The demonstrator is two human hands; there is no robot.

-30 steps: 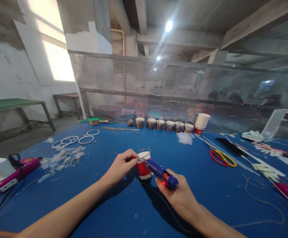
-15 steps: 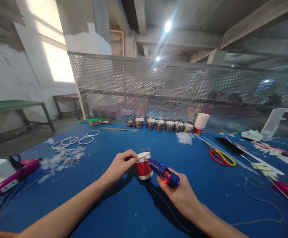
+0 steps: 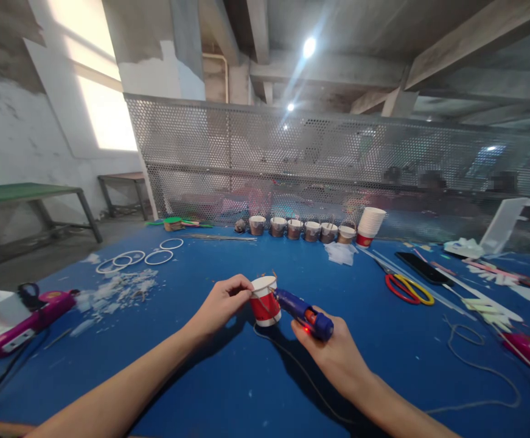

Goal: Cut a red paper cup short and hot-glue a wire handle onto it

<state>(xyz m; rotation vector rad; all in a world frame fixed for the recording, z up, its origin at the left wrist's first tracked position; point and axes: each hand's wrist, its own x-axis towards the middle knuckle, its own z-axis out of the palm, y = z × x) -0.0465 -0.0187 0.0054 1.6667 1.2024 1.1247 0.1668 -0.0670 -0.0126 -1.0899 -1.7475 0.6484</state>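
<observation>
**Hands at the red paper cup, glue gun applied**

My left hand (image 3: 223, 303) is closed in a pinch on the rim of the small red paper cup with a white rim (image 3: 265, 301), fingertips at its near-left edge. The cup stands slightly tilted on the blue-covered work table (image 3: 228, 389), near the table's centre and directly in front of me.

My right hand (image 3: 333, 356) is clamped around the blue hot-glue gun with an orange trigger (image 3: 303, 312). The nozzle points left and meets the cup's right side; a red lamp glows on the gun's underside. Its cord (image 3: 292, 365) trails across the table toward me.

Farther out, red and yellow loops (image 3: 404, 289) lie to the right beside a black flat phone (image 3: 424, 269). A row of brown-wrapped cups (image 3: 301, 229) and a stack of white paper cups (image 3: 370, 226) stand along the perforated metal screen (image 3: 338, 164). White rings (image 3: 143, 255) and white scraps (image 3: 114, 292) lie to the left, with a pink device (image 3: 22, 319) at the left edge.
</observation>
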